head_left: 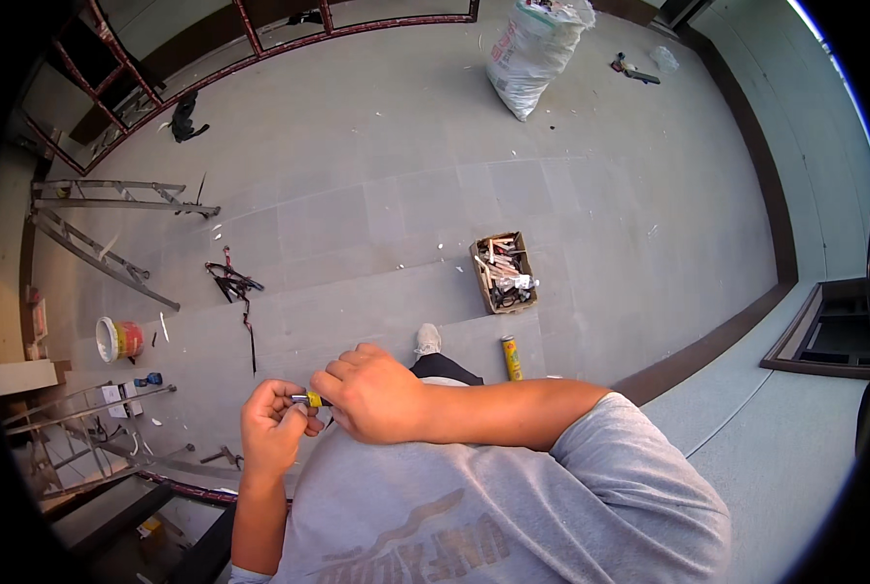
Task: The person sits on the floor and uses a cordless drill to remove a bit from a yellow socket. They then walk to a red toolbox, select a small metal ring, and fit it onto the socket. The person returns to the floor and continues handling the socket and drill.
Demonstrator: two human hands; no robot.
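In front of my chest, both hands are on a small yellow-and-black object (312, 399) with a silver end; its exact kind is too small to tell. My left hand (271, 424) pinches the silver end between thumb and fingers. From the other side my right hand (369, 391) closes around the dark end, back of the hand up, hiding most of that part. The two hands are close together, with the yellow band showing between them.
A cardboard box (478, 276) of tools and a yellow can (511, 358) stand ahead on the grey floor. Farther off is a full white sack (536, 60). Leftward are a stepladder (104, 203), a bucket (120, 340), black straps (232, 282) and a second ladder (94, 414).
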